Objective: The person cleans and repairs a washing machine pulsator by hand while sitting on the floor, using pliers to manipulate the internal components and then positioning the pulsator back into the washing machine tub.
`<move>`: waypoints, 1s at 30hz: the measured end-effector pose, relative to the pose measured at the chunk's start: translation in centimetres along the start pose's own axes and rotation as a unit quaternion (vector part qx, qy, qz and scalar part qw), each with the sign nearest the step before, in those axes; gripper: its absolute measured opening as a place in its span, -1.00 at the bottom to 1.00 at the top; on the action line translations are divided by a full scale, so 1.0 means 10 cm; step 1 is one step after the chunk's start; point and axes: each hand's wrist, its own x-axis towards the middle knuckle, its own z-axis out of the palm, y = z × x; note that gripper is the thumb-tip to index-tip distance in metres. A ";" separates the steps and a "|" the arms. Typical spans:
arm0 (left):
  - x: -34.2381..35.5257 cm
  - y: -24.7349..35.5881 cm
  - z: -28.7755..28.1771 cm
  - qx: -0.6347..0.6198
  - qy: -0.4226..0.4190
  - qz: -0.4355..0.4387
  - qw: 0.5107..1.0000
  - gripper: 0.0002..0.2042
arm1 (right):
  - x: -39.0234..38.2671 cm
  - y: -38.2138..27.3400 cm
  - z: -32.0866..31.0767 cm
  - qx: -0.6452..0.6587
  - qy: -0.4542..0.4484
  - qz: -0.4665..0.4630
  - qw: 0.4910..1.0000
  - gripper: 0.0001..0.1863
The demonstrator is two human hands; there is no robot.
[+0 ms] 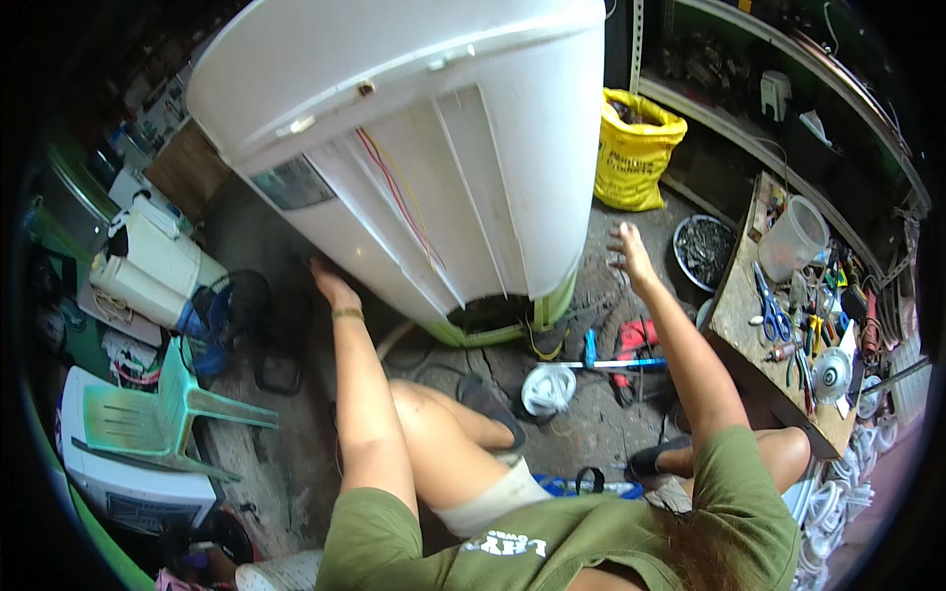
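A tall white washing machine body (552, 148) with a green base stands in front of me, leaning. Red and yellow wires (389, 177) run down its ribbed panel to a dark opening (490, 314) near the bottom. My left hand (335, 291) is at the machine's lower left side, fingers stretched and partly lost in shadow; whether it touches the side I cannot tell. Off the right side, my right hand (632, 256) is raised with its fingers apart and nothing in it.
A yellow sack (634, 158) and a basin of small dark parts (704, 252) stand at the right. Scissors (774, 310) and hand tools cover a low wooden bench (746, 340). A coil of white cord (549, 390) and a red tool (636, 340) lie on the floor. A green plastic chair (148, 414) is at left.
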 end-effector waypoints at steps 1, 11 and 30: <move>-0.04 -0.20 0.09 -0.042 -0.009 -0.055 0.998 -0.42 | 0.29 -0.25 -0.08 0.017 -0.009 0.008 1.000 -0.21; 0.14 -0.65 -0.06 -0.044 -0.006 -0.049 0.998 -0.49 | 1.66 -1.54 0.55 0.254 -0.110 -0.071 0.958 -0.47; 0.19 -0.07 0.27 -0.362 -0.134 -0.051 0.921 -0.21 | -0.10 -5.05 2.24 -0.054 -0.263 -0.497 0.825 -0.42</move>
